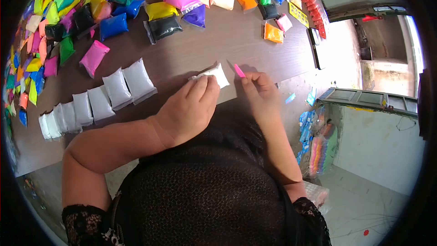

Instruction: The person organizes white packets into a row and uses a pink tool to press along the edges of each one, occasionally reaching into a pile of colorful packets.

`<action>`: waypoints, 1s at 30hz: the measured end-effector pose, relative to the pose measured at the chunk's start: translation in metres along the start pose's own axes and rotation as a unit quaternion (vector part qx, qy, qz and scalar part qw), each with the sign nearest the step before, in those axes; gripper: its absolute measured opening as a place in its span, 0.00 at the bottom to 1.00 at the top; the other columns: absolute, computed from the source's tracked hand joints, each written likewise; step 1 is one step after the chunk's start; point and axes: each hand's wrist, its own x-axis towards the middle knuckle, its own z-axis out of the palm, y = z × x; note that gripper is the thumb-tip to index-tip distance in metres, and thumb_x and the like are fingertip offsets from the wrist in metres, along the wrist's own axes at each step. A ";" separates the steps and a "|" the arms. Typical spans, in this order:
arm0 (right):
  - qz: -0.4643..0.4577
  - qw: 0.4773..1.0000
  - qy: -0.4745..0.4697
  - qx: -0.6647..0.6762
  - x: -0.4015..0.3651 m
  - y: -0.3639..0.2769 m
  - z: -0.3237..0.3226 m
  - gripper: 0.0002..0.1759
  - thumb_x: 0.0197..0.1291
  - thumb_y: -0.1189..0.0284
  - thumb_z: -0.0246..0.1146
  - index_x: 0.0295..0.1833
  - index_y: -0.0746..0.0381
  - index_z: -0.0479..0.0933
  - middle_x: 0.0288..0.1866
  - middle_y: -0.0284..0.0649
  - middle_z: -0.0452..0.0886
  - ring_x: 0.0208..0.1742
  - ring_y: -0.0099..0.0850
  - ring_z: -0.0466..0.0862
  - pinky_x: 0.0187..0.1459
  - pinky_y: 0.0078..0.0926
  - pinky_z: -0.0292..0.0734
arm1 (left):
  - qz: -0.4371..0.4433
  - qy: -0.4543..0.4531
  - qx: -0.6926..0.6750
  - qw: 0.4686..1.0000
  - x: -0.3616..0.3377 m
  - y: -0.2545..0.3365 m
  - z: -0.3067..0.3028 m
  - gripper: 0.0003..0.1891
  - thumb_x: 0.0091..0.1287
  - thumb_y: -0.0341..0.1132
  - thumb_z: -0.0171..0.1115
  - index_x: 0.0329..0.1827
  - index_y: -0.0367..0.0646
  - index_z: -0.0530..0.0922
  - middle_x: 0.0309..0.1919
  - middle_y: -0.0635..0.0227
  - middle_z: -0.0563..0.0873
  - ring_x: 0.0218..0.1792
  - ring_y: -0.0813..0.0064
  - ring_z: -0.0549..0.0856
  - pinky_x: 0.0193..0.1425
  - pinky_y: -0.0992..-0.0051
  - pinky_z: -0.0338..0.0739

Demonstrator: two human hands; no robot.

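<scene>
My left hand (193,102) has its fingers curled over a small white clay packet (221,75) near the table's front edge, hiding part of it. To its right, my right hand (264,95) pinches a small, slim pink plastic tool (239,70) between thumb and fingers. The tool's tapered end points up and left, apart from the packet. A slanted row of several white packets (117,89) lies left of my left hand, smaller toward the far left.
Many colored packets (114,26) are heaped across the back and left of the brown table (182,57). At the right edge lie a phone (316,48), a yellow sheet (298,15) and a bag of red items (312,7). Packaging (322,152) rests on the floor.
</scene>
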 end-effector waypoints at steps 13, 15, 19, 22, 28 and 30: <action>-0.243 0.945 -0.027 -0.218 0.018 -0.019 -0.001 0.05 0.59 0.70 0.67 0.40 0.58 0.81 0.38 0.43 0.81 0.35 0.43 0.84 0.35 0.39 0.81 | -0.004 0.019 0.041 0.999 -0.002 0.001 0.009 0.19 0.62 0.31 0.57 0.54 0.28 0.79 0.56 0.50 0.80 0.59 0.58 0.78 0.66 0.66 0.74; -0.248 0.948 -0.051 -0.195 0.012 -0.026 0.002 0.05 0.60 0.70 0.66 0.39 0.59 0.81 0.37 0.43 0.81 0.35 0.43 0.84 0.35 0.39 0.81 | 0.005 0.019 0.050 0.999 -0.004 0.002 0.008 0.19 0.62 0.31 0.57 0.54 0.28 0.79 0.56 0.50 0.80 0.59 0.58 0.78 0.66 0.66 0.74; -0.176 0.958 -0.027 -0.227 0.027 -0.022 -0.003 0.06 0.58 0.70 0.68 0.38 0.60 0.81 0.36 0.43 0.81 0.35 0.43 0.84 0.35 0.37 0.81 | 0.017 0.009 0.064 0.998 -0.002 0.000 0.006 0.19 0.62 0.31 0.56 0.53 0.28 0.79 0.56 0.51 0.80 0.59 0.58 0.78 0.66 0.66 0.74; -0.252 0.941 -0.084 -0.209 0.015 -0.033 -0.003 0.06 0.60 0.70 0.66 0.39 0.60 0.82 0.38 0.44 0.82 0.34 0.44 0.84 0.34 0.37 0.81 | 0.012 0.010 0.055 0.998 -0.003 0.001 0.008 0.19 0.62 0.31 0.56 0.53 0.28 0.79 0.56 0.51 0.80 0.59 0.59 0.78 0.66 0.66 0.74; -0.205 0.954 -0.047 -0.213 0.021 -0.021 0.001 0.06 0.60 0.69 0.67 0.40 0.59 0.83 0.39 0.44 0.82 0.35 0.43 0.84 0.35 0.37 0.81 | 0.016 0.007 0.061 0.998 -0.002 -0.002 0.009 0.19 0.62 0.31 0.56 0.54 0.29 0.79 0.56 0.51 0.79 0.59 0.59 0.78 0.67 0.66 0.73; -0.225 0.953 -0.082 -0.185 0.011 -0.026 0.003 0.06 0.61 0.68 0.66 0.39 0.60 0.83 0.40 0.44 0.83 0.36 0.44 0.85 0.36 0.37 0.81 | 0.010 0.010 0.050 0.999 -0.005 0.001 0.010 0.19 0.62 0.32 0.56 0.54 0.29 0.79 0.56 0.51 0.79 0.59 0.59 0.78 0.67 0.66 0.73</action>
